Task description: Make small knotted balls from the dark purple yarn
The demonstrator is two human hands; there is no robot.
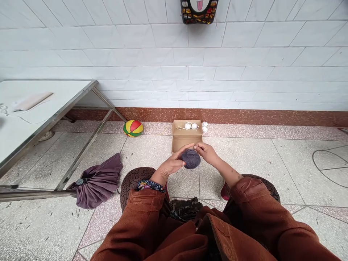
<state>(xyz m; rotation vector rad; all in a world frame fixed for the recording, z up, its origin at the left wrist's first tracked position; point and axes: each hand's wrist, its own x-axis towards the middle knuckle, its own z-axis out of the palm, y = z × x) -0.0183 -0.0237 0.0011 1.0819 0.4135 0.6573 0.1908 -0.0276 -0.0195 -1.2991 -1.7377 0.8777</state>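
Note:
A dark purple-grey ball of yarn [191, 158] is held in front of my knees. Around its left side and top curl the fingers of my left hand [174, 162], with the thumb along the lower edge. My right hand [206, 152] is at the ball's upper right, thumb and forefinger pinched together; a yarn strand between them is too fine to make out. Just beyond the hands lies an open cardboard box [187, 140] on the floor. Small white balls [187, 125] with a thin white stick or cord rest on its raised lid.
More white balls [204, 127] sit right of the box. To the left are a colourful ball [133, 128], a folded purple umbrella [100, 181] and a metal-framed table [67, 96]. A wire ring stand [330, 168] is at right; a patterned bag [199, 16] hangs on the wall.

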